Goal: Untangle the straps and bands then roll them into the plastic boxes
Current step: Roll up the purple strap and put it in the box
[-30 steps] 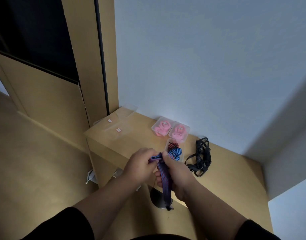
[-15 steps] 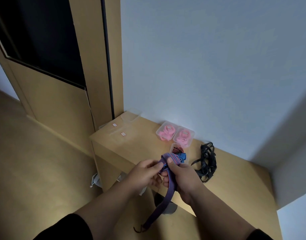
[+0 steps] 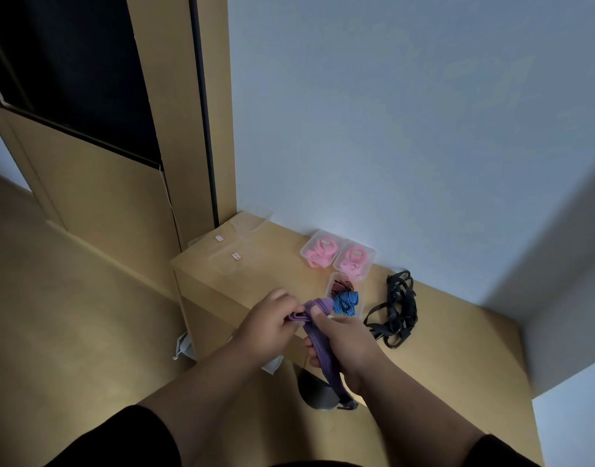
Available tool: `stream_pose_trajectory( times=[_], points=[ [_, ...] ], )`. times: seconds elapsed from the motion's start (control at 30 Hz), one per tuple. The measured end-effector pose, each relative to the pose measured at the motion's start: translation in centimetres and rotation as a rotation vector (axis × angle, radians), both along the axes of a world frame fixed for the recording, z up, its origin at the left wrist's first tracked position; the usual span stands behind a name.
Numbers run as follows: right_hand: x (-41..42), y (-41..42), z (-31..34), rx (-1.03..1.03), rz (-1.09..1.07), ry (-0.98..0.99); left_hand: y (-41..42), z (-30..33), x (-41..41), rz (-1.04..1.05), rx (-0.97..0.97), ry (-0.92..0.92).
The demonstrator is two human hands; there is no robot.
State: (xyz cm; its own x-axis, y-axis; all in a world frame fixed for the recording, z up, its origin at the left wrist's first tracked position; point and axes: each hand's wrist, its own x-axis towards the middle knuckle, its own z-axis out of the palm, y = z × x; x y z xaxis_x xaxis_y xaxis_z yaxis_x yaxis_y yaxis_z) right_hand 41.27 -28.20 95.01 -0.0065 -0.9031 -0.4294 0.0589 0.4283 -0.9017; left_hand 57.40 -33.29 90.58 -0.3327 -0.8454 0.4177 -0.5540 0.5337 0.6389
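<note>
Head view shows the table (image 3: 441,352) carrying a black tangle (image 3: 398,310) and plastic boxes (image 3: 336,256), two filled pink. Both hands pinch the purple strap (image 3: 318,326) at its part-rolled end: left hand (image 3: 267,326), right hand (image 3: 348,337). Risk: the free tail hangs past the table edge; its weight could loosen the roll if either grip slackens.

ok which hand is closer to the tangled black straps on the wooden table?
Right. The right hand grips the purple striped band just left of the tangled black straps in the head view; the left hand pinches the band's upper end, farther left again.
</note>
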Motion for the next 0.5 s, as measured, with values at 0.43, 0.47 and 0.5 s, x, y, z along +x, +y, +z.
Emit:
stream_pose_trajectory(
  times=[0.43, 0.47, 0.5],
  points=[
    [-0.4, -0.7, -0.6, -0.165, -0.002, 0.25, 0.8, 0.1, -1.1, 0.012, 0.693, 0.739],
    [-0.3, -0.7, -0.7, -0.171, 0.013, 0.263, 0.7, 0.3, -1.2, 0.008, 0.777, 0.77],
    [-0.4, -0.7, -0.9, -0.173, 0.025, 0.282, 0.7, 0.6, -1.3, -0.018, 0.852, 0.774]
  ],
)
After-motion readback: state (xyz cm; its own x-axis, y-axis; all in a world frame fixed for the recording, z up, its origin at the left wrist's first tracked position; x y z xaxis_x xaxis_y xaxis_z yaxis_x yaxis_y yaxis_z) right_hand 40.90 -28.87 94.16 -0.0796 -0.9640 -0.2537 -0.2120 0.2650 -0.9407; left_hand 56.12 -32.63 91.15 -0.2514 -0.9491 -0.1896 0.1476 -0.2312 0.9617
